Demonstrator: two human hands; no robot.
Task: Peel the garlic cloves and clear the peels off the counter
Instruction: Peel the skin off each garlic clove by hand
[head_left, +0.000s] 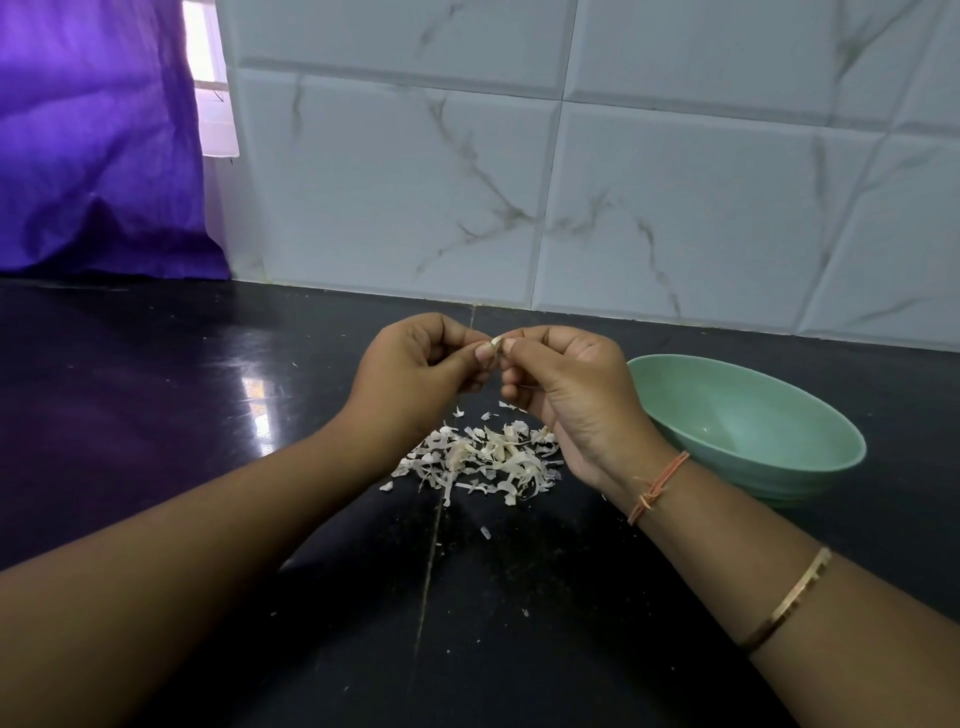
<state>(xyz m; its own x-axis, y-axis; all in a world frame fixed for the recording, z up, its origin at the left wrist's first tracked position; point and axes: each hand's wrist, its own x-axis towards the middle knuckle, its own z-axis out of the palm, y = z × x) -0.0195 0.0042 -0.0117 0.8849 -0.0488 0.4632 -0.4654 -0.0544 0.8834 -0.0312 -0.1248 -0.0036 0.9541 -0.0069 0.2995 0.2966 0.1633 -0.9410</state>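
Note:
A small pale garlic clove (496, 342) is held up above the black counter (208, 415), between the fingertips of both hands. My left hand (415, 369) pinches it from the left with thumb and curled fingers. My right hand (566, 384) pinches it from the right; most of the clove is hidden by the fingers. Below the hands a heap of dry garlic peels (488, 457) lies on the counter, with a few small flakes scattered nearer to me.
A green bowl (810, 452) stands on the counter just right of my right wrist; its contents are not visible. A white marbled tile wall (571, 182) rises behind the counter. A purple curtain (93, 135) hangs at the far left.

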